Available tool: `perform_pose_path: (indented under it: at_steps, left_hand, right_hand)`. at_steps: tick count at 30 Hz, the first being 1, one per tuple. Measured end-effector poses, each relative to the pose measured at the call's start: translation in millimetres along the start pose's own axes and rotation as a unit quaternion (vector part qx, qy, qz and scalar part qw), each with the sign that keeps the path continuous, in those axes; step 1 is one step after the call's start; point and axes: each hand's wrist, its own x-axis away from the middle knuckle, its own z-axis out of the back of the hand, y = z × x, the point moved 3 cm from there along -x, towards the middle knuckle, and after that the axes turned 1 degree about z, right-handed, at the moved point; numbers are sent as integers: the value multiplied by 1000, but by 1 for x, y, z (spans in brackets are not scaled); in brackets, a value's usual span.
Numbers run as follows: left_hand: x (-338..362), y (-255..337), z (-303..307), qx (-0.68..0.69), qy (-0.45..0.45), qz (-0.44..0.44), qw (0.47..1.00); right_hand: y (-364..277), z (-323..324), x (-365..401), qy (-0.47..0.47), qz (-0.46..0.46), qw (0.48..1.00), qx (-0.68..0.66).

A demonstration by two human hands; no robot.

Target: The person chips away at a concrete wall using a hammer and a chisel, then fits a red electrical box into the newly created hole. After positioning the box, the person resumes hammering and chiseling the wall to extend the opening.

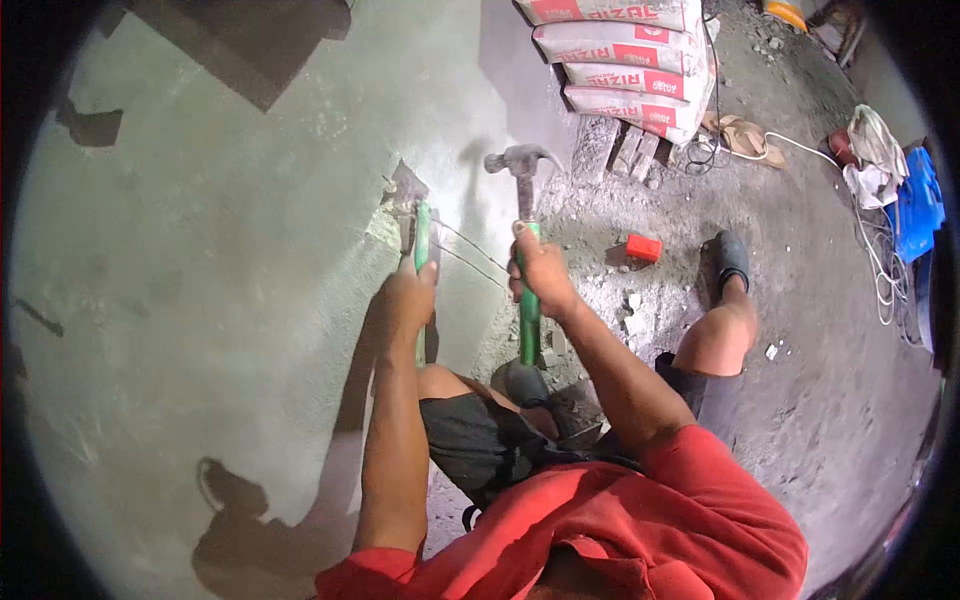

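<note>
My right hand [543, 268] is wrapped round the green handle of a claw hammer [527, 185], its metal head raised and standing apart from the wall. At the wall, my left hand [408, 300] is closed on a dark metal chisel [407, 232]. The chisel's upper end reaches a rough chipped hole [404, 188] in the grey plastered wall [250, 270]. Right beside the chisel runs a light green pipe [423, 235], which shows again below the hand. Fingers of my left hand are partly hidden from this angle.
Stacked cement bags [640, 85] stand against the wall at the top. A red box-like piece [644, 248] and broken rubble [635, 318] lie on the dusty floor. White cord [880, 270], a pale plastic bag [873, 150] and a blue bag [917, 205] sit at the right.
</note>
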Motion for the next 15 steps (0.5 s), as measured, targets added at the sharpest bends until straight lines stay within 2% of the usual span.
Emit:
perform_pose_path:
  at_steps: [2,5,7,8,10,11,12,13,15]
  left_hand:
    - [14,-14,-4,0,-19,-25,999]
    - [45,32,21,-39,-71,-51,995]
    - [46,43,30,-45,-40,-50,997]
    - [46,48,34,-55,-10,-49,997]
    - [50,51,36,-35,-13,-31,999]
    - [53,49,35,-24,-21,-8,999]
    - [49,36,22,-19,-23,-8,1000]
    - [41,12,-1,-21,-28,-34,999]
    - [42,-8,-23,-13,-30,-56,998]
  right_hand:
    - [-13,12,7,1,11,1000,6]
    - [-16,36,15,27,13,999,44]
    - [-2,75,8,64,31,977,200]
    - [4,97,7,91,68,946,303]
    - [31,150,2,132,117,856,485]
    - [31,153,16,134,21,856,499]
    - [68,187,1,125,-25,863,488]
    - [76,188,16,150,-104,888,421]
    - [131,233,16,163,-150,897,381]
